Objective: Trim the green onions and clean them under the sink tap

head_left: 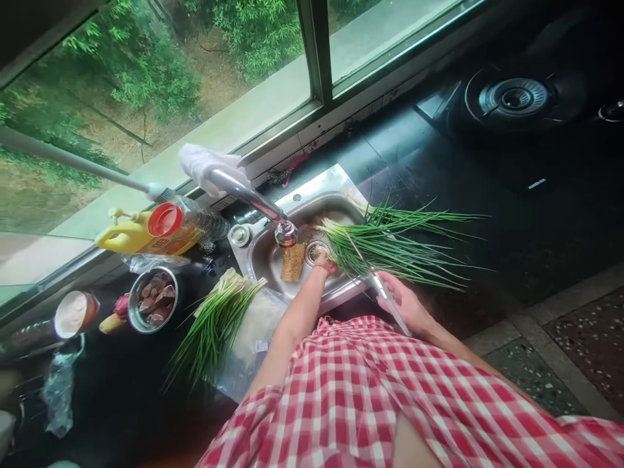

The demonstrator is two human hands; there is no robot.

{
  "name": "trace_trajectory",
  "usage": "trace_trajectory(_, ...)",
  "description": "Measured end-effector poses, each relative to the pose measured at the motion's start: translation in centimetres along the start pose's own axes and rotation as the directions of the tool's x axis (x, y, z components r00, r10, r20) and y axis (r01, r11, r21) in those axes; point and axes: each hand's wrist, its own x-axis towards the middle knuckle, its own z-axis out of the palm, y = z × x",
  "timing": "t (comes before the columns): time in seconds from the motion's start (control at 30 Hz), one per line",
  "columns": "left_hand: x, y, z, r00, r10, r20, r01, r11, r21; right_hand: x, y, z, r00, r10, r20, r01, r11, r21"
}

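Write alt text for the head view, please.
A person's left hand reaches into a sink beside scallions; the right hand holds a slim metal tool. More scallions lie partly over a plastic bag left of the sink.

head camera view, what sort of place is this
Most likely a kitchen: there is a metal sink with a faucet, a stove burner on the dark counter, and green onions lying across the sink's edge.
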Motion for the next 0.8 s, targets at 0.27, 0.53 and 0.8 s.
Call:
trace_trajectory(0.27,-8.1,5.6,-6.6,0.917,0.395,-0.054,-0.398,0.915,-0.059,1.6,-2.7,1.4,0.982,-0.006,0.187,0.05,0.972,-0.231)
trace_trajectory(0.53,-16.6,7.9,-8.8,0.907,0.382,0.179,-0.41,0.7,0.585,2.6,-3.6,2.2,0.939,-0.031,0.343,0.174,0.902,-0.394)
trace_trajectory(0.8,-17.1,4.0,-8.1,0.917,0.198,0.346,-0.388,0.644,0.659,2.0,-2.3,2.0,0.914,0.055,0.401,0.107,0.923,-0.37)
